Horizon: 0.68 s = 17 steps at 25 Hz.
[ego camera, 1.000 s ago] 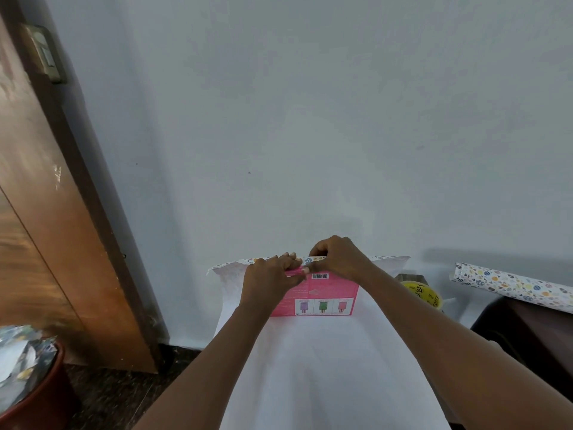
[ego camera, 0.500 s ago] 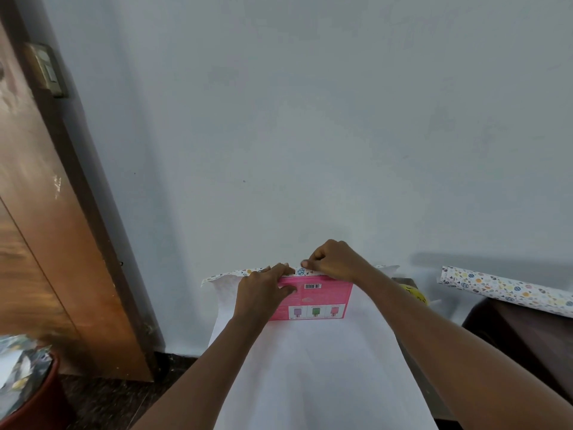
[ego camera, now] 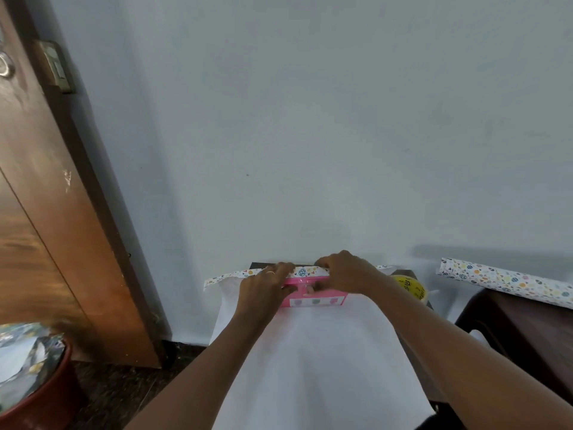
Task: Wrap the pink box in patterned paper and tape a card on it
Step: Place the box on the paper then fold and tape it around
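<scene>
Pink box (ego camera: 322, 297) on white-backed patterned paper (ego camera: 310, 361), my left hand (ego camera: 263, 288) and right hand (ego camera: 344, 273) pinching its far edge onto the box, tape roll (ego camera: 409, 287) just right.

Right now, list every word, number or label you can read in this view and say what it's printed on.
Nothing can be read for certain.
Yellow tape roll: dark printed characters, too blurred to read.
Pink box: a white strip with three small coloured pictures, no legible text; both hands cover its top.
Wrapping paper edge and the spare roll: pattern only, no words.
</scene>
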Available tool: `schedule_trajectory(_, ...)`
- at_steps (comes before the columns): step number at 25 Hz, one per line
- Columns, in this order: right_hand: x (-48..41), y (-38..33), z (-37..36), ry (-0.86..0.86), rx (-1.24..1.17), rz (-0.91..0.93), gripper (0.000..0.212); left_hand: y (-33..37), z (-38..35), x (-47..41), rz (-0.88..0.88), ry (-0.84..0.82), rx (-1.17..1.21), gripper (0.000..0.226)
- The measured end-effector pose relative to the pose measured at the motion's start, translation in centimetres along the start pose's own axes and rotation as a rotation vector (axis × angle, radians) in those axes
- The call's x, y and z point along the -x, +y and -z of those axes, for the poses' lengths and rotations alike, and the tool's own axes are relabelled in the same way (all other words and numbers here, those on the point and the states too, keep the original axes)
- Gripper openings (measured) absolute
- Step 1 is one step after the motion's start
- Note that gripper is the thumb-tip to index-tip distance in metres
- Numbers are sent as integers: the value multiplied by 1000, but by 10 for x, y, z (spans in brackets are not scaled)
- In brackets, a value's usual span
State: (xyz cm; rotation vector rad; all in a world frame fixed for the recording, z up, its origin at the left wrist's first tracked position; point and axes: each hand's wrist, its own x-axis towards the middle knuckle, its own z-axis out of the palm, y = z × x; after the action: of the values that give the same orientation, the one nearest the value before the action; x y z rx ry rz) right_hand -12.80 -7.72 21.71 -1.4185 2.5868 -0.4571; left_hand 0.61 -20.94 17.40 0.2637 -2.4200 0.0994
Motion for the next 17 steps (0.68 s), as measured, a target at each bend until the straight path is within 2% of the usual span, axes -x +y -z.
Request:
schedule_trajectory(2,21,9,-8,-4,344,82,52,-2,-5,9,-135,41,-57,41)
schedule_trajectory(3,29,11,-19,30,442,116,52,-3,-11,20,-227,65,-85,34)
schedule_trajectory(6,45,21,-69,257,521,244,48,-16,-29,61,-475,126,-148,10)
schedule_trajectory(8,49,35,-106,398,543,317,48,-20,-39,81,-535,93,-135,37)
schedule_trajectory(9,49,40,-121,427,540,350,44,-21,-42,86,-538,65,-138,41)
schedule_trajectory(11,46,49,-144,524,520,408,34,-20,-47,87,-504,7,-98,28)
schedule_trajectory(12,43,52,-147,580,510,419,36,-20,-48,86,-475,3,-67,24)
schedule_trajectory(15,38,56,-146,598,514,428,41,-19,-52,87,-401,-43,36,20)
schedule_trajectory(17,41,61,-148,570,491,428,41,-17,-53,89,-387,-87,53,36)
